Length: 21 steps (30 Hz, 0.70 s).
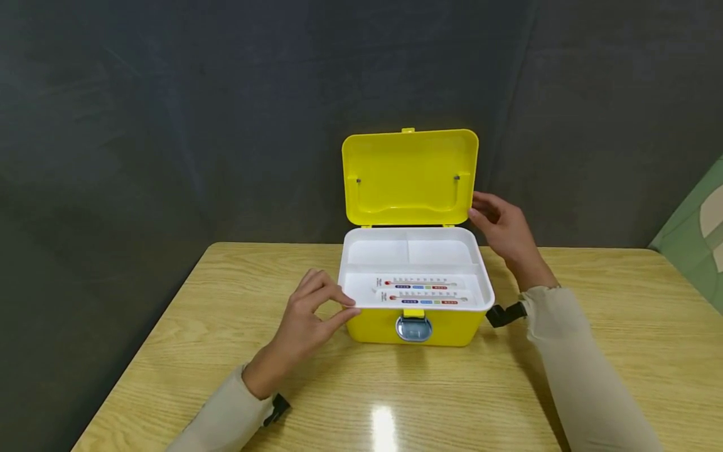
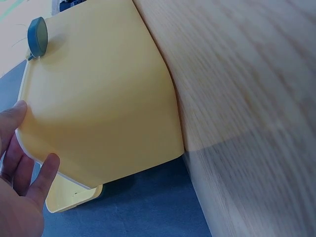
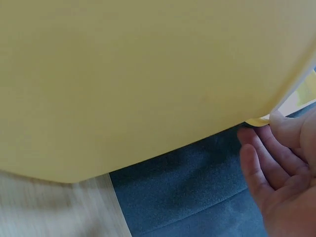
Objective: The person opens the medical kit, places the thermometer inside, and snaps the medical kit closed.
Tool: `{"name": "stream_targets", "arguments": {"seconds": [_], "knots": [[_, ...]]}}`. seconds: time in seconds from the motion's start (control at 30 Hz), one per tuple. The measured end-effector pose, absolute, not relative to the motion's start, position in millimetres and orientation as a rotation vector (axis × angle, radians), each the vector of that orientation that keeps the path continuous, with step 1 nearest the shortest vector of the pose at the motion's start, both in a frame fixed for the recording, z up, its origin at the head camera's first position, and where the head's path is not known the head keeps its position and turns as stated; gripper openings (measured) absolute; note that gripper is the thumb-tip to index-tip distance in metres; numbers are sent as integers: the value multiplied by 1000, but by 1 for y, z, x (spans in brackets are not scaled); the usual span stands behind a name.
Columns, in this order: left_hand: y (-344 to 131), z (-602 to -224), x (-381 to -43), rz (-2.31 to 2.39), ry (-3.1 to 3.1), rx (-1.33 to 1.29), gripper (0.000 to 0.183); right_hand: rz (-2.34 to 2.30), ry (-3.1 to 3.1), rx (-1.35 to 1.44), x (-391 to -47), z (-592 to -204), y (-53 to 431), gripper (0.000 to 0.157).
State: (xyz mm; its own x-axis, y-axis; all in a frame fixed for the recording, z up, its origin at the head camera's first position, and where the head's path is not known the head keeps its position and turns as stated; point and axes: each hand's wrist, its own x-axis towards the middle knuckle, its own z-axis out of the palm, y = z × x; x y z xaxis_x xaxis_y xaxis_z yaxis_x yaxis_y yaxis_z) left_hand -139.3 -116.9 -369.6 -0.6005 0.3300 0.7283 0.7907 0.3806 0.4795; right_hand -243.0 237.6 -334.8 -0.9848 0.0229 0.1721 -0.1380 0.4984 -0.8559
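Observation:
A yellow storage box stands on the table with its lid raised. The white tray in its top has compartments. Two strip thermometers lie in the tray's front compartment. At the front left corner, my left hand pinches the rim; the left wrist view shows its thumb on the front edge and other fingers along the side. My right hand holds the lid's lower right corner, thumb in front and fingers behind. In the right wrist view, the box's side hides most of the lid.
A blue-grey clasp hangs at the box's front. The wooden table extends on both sides. Behind it hangs a dark cloth, close to the lid. A green patterned surface shows at the far right.

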Motion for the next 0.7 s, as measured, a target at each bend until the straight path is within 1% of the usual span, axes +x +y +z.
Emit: {"name": "stream_targets", "arguments": {"seconds": [0.3,0.53,0.7], "knots": [[-117,-370,-140,-1139,-2110,-959,20,1476,-2590,95,-243,-333,239,55],[-116,-372,-141,-1141,-2126,-952,19,1547,-2587,110,-244,-333,244,63],[-116,-373,-142,-1128,-2132,-948,20,1641,-2495,165,-243,-330,243,62]]}}
